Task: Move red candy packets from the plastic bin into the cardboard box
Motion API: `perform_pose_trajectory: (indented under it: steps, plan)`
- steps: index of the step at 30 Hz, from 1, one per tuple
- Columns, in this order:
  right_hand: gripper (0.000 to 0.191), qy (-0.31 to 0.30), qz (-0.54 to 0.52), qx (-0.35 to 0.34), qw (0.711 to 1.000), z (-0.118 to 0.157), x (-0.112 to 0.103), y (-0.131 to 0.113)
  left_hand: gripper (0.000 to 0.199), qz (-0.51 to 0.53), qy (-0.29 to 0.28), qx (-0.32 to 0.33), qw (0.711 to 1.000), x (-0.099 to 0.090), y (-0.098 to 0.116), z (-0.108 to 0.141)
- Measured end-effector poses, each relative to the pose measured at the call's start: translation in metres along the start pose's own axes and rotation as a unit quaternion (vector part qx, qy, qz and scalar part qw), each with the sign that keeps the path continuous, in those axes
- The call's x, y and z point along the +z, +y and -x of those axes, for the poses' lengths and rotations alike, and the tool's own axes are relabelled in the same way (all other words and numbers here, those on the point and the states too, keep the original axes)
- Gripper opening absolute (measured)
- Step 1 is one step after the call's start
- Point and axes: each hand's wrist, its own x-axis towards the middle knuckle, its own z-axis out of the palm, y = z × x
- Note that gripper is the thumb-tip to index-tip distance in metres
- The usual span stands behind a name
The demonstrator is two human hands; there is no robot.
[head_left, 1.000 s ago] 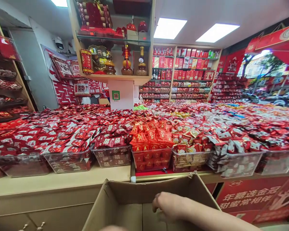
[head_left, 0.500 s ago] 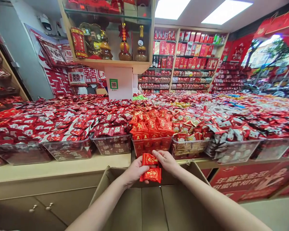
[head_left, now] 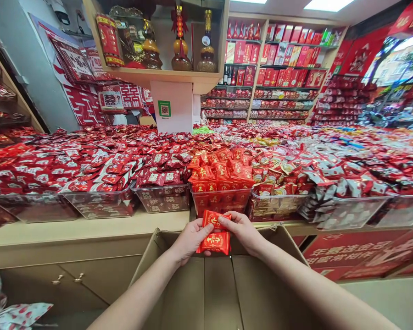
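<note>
Two red candy packets with gold lettering are between my hands, one above the other. My left hand (head_left: 190,240) is closed round the left side of both, its thumb across the lower candy packet (head_left: 217,242). With thumb and fingers, my right hand (head_left: 243,230) pinches the right end of the upper candy packet (head_left: 212,219). Both hands are over the open cardboard box (head_left: 220,293), whose bottom flaps show. Just beyond them stands a clear plastic bin (head_left: 222,201) heaped with the same kind of red packets (head_left: 222,170).
Clear bins of other wrapped sweets line the counter (head_left: 89,233) on both sides, such as the dark red ones (head_left: 163,178) and the gold-and-red ones (head_left: 278,176). A display cabinet (head_left: 168,78) with bottles overhangs the counter. Cupboard knobs (head_left: 79,277) show below left.
The camera view has tilted down a little. My right hand has shifted slightly on the upper packet, and both packets are still held.
</note>
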Motion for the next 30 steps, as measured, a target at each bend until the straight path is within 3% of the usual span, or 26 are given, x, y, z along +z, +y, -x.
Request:
perform_pose_trajectory:
  steps: [4,11,17,20,25,30]
  plan:
    - [0.037,0.029,-0.021,0.001,0.999,0.003,0.003,0.002,0.036,-0.014,0.032,0.001,0.999,0.004,-0.007,-0.001]
    - [0.033,0.007,0.031,-0.041,0.999,0.004,0.0,-0.006,0.041,-0.044,0.05,0.009,0.998,0.0,-0.004,-0.001]
    - [0.037,0.057,-0.02,-0.035,0.998,0.008,0.007,-0.004,0.052,-0.036,0.055,-0.017,0.998,0.008,-0.007,0.003]
    - [0.037,0.04,-0.031,-0.038,0.998,0.012,0.005,-0.004,0.053,-0.035,0.069,-0.026,0.997,0.016,-0.01,0.005]
    - [0.034,-0.041,-0.028,-0.057,0.997,0.015,-0.012,-0.008,0.048,-0.074,0.079,-0.024,0.994,0.027,0.002,0.01]
    - [0.035,-0.004,-0.039,-0.063,0.997,0.017,-0.016,-0.009,0.047,-0.112,0.075,-0.017,0.991,0.04,0.013,0.015]
